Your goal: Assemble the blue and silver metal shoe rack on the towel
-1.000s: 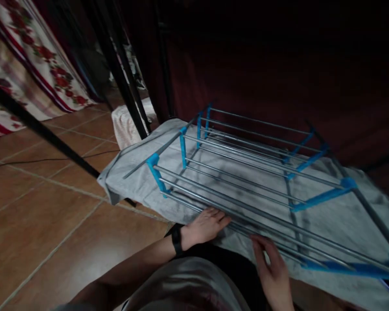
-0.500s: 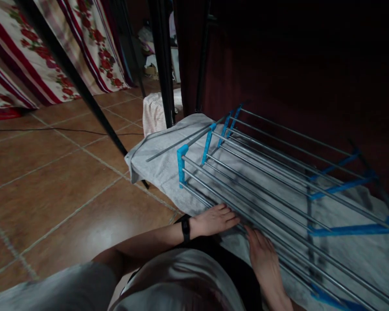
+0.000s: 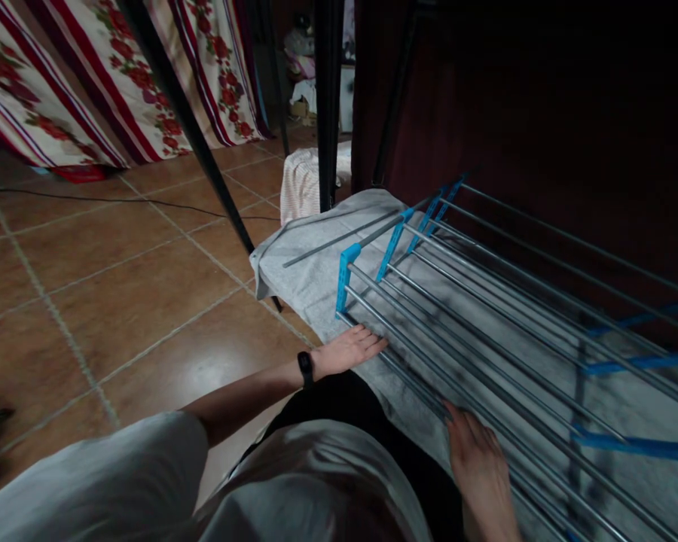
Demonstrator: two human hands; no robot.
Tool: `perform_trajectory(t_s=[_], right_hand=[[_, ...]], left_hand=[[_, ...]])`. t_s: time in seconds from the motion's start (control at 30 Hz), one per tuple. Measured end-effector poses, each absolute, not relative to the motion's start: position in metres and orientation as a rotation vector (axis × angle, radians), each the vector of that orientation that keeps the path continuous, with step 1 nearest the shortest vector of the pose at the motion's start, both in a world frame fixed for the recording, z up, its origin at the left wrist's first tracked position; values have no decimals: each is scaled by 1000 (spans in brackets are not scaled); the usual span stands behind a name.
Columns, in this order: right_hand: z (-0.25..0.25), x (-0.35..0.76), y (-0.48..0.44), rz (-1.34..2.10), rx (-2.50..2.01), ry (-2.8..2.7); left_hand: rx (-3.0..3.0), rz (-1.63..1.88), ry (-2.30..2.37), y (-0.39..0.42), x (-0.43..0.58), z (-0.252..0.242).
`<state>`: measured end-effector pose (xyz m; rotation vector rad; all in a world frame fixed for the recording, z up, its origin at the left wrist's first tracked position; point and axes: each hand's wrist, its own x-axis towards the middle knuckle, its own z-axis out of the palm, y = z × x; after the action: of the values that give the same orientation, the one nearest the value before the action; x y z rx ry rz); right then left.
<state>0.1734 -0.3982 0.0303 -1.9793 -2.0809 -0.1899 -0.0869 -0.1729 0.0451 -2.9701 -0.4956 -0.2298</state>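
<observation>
A clothes drying rack [image 3: 407, 301] of grey metal tubes with blue plastic end pieces lies on a grey cloth-covered surface in front of me. My left hand [image 3: 350, 350], with a black band on the wrist, rests over the rack's nearest tube close to its left blue corner. Its fingers lie stretched out across the tube. Further right along the same side, my right hand [image 3: 480, 467] lies on the near tubes, fingers extended and slightly bent. Its fingertips are partly hidden.
The grey cloth [image 3: 305, 267] hangs over the surface's left edge. A slanted black pole [image 3: 203, 143] and an upright black post [image 3: 326, 105] stand beyond. A striped cloth [image 3: 299, 184] is behind them. A floral curtain [image 3: 147, 83] hangs at the back; a dark cable [image 3: 163, 203] crosses the tiled floor.
My hands have moved apart along the near tube: the left toward the rack's left corner, the right further right. The view has turned slightly left; the rack looks otherwise the same.
</observation>
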Motion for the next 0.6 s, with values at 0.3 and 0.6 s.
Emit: perform_trajectory(t_s=[0.3,0.6], right_hand=[[41,133,-342,-77,-1860,-2166],[38,119,-322,-132,-1924,-2218]], left_hand=[[-2987,-257,-537,-179,-82,49],[-2978,-1006,-1050,-177,-119,32]])
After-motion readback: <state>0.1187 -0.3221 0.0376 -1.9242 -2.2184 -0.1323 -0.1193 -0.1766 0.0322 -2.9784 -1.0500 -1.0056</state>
